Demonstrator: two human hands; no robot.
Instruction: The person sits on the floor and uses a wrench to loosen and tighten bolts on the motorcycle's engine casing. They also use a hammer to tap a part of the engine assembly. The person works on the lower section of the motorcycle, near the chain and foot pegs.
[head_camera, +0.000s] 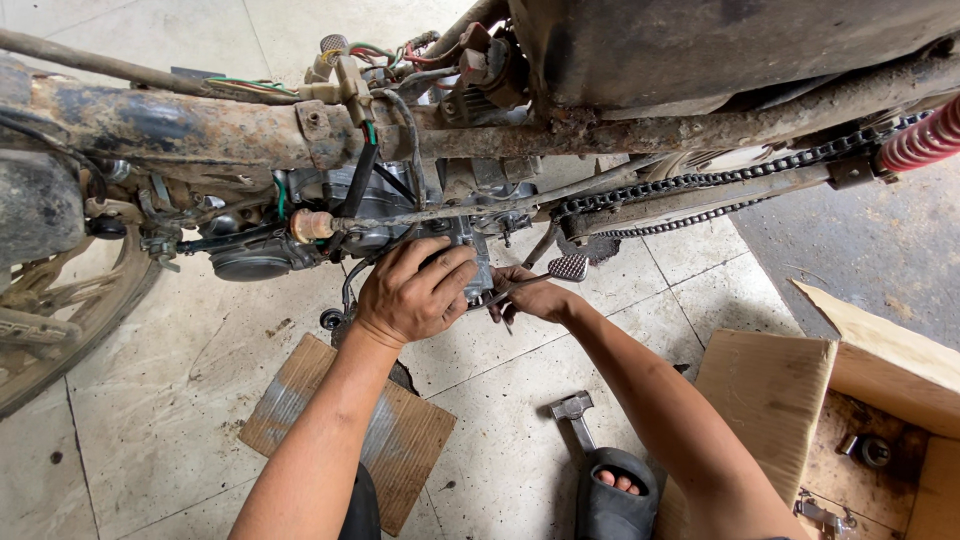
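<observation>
A stripped, rusty motorcycle frame (220, 130) spans the view, with its grey engine (385, 205) hanging beneath the middle. My left hand (412, 290) is cupped over the lower engine case, gripping it. My right hand (530, 296) reaches under the engine from the right, fingers closed on a small thin tool or part that is mostly hidden. A metal brake pedal (567, 267) with a studded pad sticks out just above my right hand. The drive chain (700, 180) runs off to the right.
A front wheel (60, 310) stands at the left. A cardboard sheet (350, 430) lies on the tiled floor below my left arm. An open cardboard box (860, 400) with small metal parts sits at right. A hammer (575, 415) lies by my sandalled foot (615, 490). A red shock spring (925, 140) is at far right.
</observation>
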